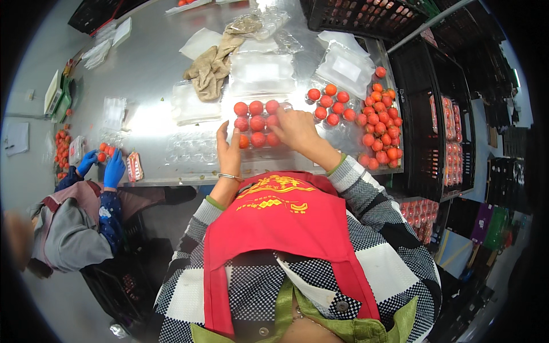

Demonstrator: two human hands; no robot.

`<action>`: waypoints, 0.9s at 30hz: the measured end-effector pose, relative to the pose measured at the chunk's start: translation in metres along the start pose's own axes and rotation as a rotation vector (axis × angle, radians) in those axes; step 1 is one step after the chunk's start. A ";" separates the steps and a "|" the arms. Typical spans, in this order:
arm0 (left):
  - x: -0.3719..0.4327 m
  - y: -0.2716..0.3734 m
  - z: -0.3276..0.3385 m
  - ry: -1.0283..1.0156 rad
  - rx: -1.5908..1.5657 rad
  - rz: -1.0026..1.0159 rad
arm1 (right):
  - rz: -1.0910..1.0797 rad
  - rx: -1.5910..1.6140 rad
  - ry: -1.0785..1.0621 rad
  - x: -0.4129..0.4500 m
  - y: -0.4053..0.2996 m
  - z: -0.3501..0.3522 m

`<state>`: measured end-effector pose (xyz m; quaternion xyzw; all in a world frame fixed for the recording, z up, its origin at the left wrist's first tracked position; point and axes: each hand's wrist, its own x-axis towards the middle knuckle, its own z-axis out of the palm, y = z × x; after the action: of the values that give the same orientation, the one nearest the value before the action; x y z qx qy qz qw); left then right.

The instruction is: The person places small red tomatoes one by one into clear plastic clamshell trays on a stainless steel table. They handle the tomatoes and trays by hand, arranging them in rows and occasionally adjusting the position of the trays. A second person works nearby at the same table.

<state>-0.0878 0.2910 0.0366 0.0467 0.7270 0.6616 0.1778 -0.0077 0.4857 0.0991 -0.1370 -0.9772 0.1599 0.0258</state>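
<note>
A clear plastic tray filled with rows of tomatoes lies on the metal table in front of me. My left hand rests at its left edge, thumb and fingers apart. At the tray's right edge is my right hand, its fingers bent over the end tomatoes; whether it grips the tray or a tomato cannot be told. To the right, another clear tray holds tomatoes, beside a heap of loose tomatoes. Left of my left hand lies an empty clear tray. Stacked plastic trays or lids lie beyond the filled tray.
Brown cloth gloves and more clear lids lie farther back. Black crates stand at the back right, with others holding packed tomatoes at the right. A co-worker's blue-gloved hands handle tomatoes at the table's left end.
</note>
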 end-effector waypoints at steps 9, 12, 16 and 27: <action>0.000 0.005 0.001 -0.073 -0.109 -0.067 | -0.043 -0.219 -0.044 0.019 -0.013 0.026; 0.000 0.006 0.001 -0.073 -0.116 -0.089 | -0.004 -0.156 -0.032 0.021 -0.011 0.023; -0.001 0.013 0.002 -0.024 -0.022 -0.068 | 0.076 0.067 -0.048 0.013 0.002 0.005; -0.021 0.072 0.021 -0.512 -0.170 0.036 | 0.212 1.491 -0.199 -0.041 0.022 -0.037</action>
<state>-0.0739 0.3134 0.1100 0.2103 0.5992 0.6900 0.3474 0.0404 0.5057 0.1269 -0.1614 -0.5896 0.7913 0.0076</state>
